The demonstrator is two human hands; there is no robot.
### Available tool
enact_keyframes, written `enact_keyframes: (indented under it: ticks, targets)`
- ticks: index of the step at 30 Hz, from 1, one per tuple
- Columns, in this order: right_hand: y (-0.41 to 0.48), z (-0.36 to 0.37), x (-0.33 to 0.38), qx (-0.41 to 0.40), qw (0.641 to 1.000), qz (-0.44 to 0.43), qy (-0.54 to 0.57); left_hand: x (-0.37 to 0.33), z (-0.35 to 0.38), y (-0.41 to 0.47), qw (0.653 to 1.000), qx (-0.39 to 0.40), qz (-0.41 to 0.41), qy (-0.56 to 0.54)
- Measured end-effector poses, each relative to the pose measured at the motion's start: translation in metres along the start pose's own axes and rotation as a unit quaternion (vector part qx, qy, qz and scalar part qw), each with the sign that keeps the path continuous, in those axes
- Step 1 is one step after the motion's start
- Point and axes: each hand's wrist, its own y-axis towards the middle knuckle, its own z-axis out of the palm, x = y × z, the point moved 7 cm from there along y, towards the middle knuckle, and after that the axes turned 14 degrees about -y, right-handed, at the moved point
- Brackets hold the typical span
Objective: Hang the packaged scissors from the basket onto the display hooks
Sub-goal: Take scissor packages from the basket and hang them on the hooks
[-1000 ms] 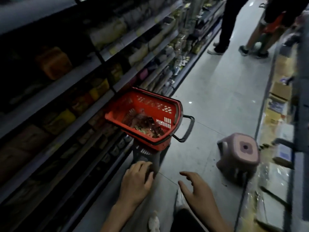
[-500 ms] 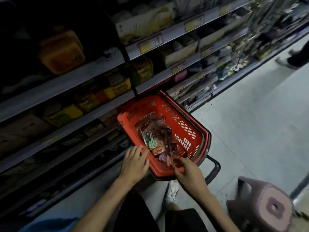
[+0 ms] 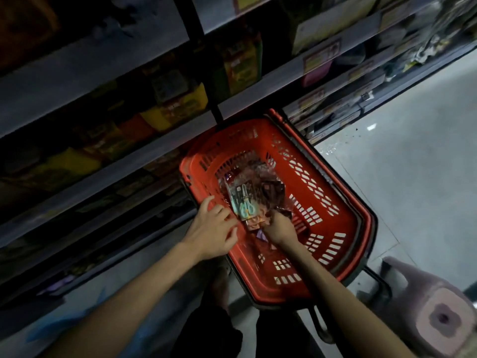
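A red plastic basket stands on the floor against the dim shelving. Several packaged scissors lie in a pile at its bottom; the top pack shows pale green handles. My right hand is inside the basket with its fingers closed on the near end of the pile of packs. My left hand rests on the basket's left rim, fingers spread, holding nothing. No display hooks can be made out in this dark view.
Grey shelves with yellow and orange boxes run along the left and top. A pink plastic stool stands at the lower right on the light tiled floor. The basket's black handle sticks out toward me.
The view has tipped down and closer over the basket. My right hand went from the near rim deeper in and closed on the packs; my left hand stays at the left rim.
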Motion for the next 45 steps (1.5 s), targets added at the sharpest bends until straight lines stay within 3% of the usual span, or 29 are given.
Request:
enact_keyframes:
  ticks: [14,21,29,32,36,38,40,43,44,45]
  targets:
    - [0.099,0.041,0.003,-0.035,0.994,0.107,-0.014,0.001,0.003,0.007,1.0,-0.003,0.009,-0.017]
    - [0.113,0.056,0.008,0.006,0.995,0.095,0.013,0.001,0.003,0.009,1.0,0.006,-0.006,-0.007]
    - [0.101,0.043,-0.013,0.002,0.988,0.107,0.114,0.001,0.0,0.009,1.0,-0.005,-0.011,-0.026]
    - [0.071,0.024,-0.021,0.018,0.968,0.1,0.231,0.0,0.0,0.01,0.999,0.004,-0.023,-0.038]
    - [0.006,-0.024,-0.017,0.026,0.935,0.072,0.346,-0.001,-0.016,0.008,0.987,-0.06,-0.068,-0.133]
    - [-0.027,-0.043,-0.016,0.033,0.909,0.059,0.411,-0.001,-0.029,0.009,0.953,-0.103,-0.129,-0.253]
    - [-0.058,-0.058,-0.014,0.048,0.89,0.029,0.452,-0.003,-0.036,0.009,0.87,-0.128,-0.208,-0.429]
    - [-0.102,-0.073,-0.004,0.083,0.854,-0.008,0.514,-0.026,-0.043,0.012,0.665,-0.101,-0.31,-0.672]
    - [-0.114,-0.079,-0.002,0.077,0.861,-0.017,0.503,-0.039,-0.046,0.013,0.592,-0.082,-0.324,-0.733]
    - [-0.123,-0.085,-0.001,0.065,0.867,-0.021,0.493,-0.052,-0.05,0.015,0.541,-0.067,-0.325,-0.773]
